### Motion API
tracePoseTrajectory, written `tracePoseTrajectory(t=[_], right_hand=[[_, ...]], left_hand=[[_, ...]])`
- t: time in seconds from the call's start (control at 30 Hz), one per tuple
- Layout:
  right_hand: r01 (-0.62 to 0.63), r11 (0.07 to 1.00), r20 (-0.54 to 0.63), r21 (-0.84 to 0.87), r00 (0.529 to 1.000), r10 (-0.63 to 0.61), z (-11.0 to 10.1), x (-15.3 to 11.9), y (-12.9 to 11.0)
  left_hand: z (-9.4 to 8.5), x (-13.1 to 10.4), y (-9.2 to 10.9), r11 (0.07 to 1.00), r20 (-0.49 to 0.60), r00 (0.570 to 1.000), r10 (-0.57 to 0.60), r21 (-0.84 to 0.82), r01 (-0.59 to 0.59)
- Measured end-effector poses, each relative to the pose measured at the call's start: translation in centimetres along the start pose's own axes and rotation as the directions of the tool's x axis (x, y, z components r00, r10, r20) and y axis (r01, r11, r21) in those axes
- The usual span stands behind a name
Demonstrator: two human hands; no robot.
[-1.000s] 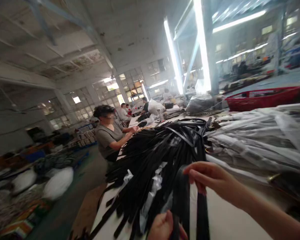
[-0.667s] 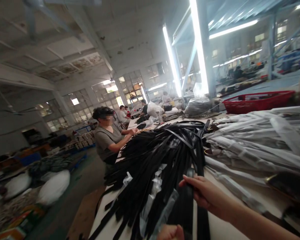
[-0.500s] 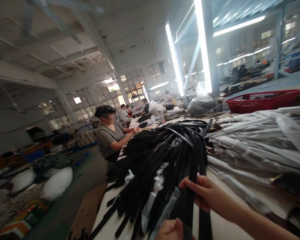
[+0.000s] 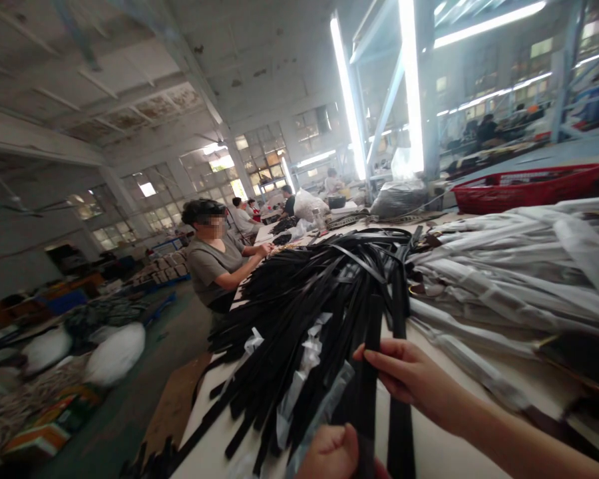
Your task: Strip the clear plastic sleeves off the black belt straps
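A wide black strap (image 4: 370, 392) runs upright between my two hands at the lower middle. My right hand (image 4: 404, 372) pinches it higher up, thumb and fingers closed round its edge. Lower down, at the bottom edge of the view, my left hand (image 4: 332, 452) is closed on the same strap; part of this hand is cut off. Behind them a large heap of black straps (image 4: 299, 293) fans over the pale table (image 4: 442, 426). Crumpled clear plastic wrap (image 4: 307, 362) lies among the straps, left of my hands.
White-wrapped straps (image 4: 504, 293) cover the table's right side, below a red basket (image 4: 529, 187). Across the heap at left stands a person (image 4: 214, 266) with hands at the table edge. A grey plastic bag (image 4: 398, 197) sits farther back. White sacks (image 4: 114, 356) lie on the floor.
Both hands have shifted slightly left with the strap, whose upper end now shows apart from the other straps. The view has tilted a little, and the person across has barely moved.
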State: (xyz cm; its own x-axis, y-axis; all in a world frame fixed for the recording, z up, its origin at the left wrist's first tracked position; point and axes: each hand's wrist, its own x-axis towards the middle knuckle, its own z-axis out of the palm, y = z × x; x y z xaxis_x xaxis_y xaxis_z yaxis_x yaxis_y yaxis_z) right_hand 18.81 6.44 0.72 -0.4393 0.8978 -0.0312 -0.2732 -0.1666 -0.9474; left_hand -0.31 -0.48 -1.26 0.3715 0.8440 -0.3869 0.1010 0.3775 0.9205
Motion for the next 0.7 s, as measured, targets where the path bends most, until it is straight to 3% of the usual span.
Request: tracePoseTrajectory(t=[0.1, 0.2, 0.33, 0.43, 0.6, 0.7], right_hand=[[-0.055, 0.994, 0.204, -0.093, 0.976, 0.073, 1.2, -1.1, 0.9], [-0.093, 0.993, 0.325, -0.07, 0.939, 0.111, 2.1, -1.7, 1.7], [-0.076, 0.997, 0.189, 0.024, 0.98, 0.07, 1.8, -1.1, 1.8], [-0.068, 0.997, 0.089, -0.039, 0.994, 0.071, 1.6, -0.6, 1.7], [-0.04, 0.99, 0.122, -0.139, 0.991, 0.057, 2.3, -1.1, 1.8], [-0.011, 0.987, 0.212, -0.158, 0.976, 0.045, 2.8, -1.7, 2.2]], left_hand=[[1.1, -0.5, 0.7, 0.988, 0.014, 1.0, 0.007, -0.154, -0.005], [1.8, -1.1, 1.2, 0.964, -0.064, 0.998, -0.023, -0.266, 0.005], [2.1, -1.6, 1.8, 0.958, -0.093, 0.992, -0.086, -0.282, 0.056], [2.2, -1.7, 2.0, 0.957, -0.085, 0.991, -0.107, -0.279, 0.079], [2.3, -1.2, 1.6, 0.968, -0.121, 0.989, -0.085, -0.244, 0.053], [1.9, -0.5, 0.8, 0.982, -0.086, 0.996, -0.035, -0.187, 0.018]])
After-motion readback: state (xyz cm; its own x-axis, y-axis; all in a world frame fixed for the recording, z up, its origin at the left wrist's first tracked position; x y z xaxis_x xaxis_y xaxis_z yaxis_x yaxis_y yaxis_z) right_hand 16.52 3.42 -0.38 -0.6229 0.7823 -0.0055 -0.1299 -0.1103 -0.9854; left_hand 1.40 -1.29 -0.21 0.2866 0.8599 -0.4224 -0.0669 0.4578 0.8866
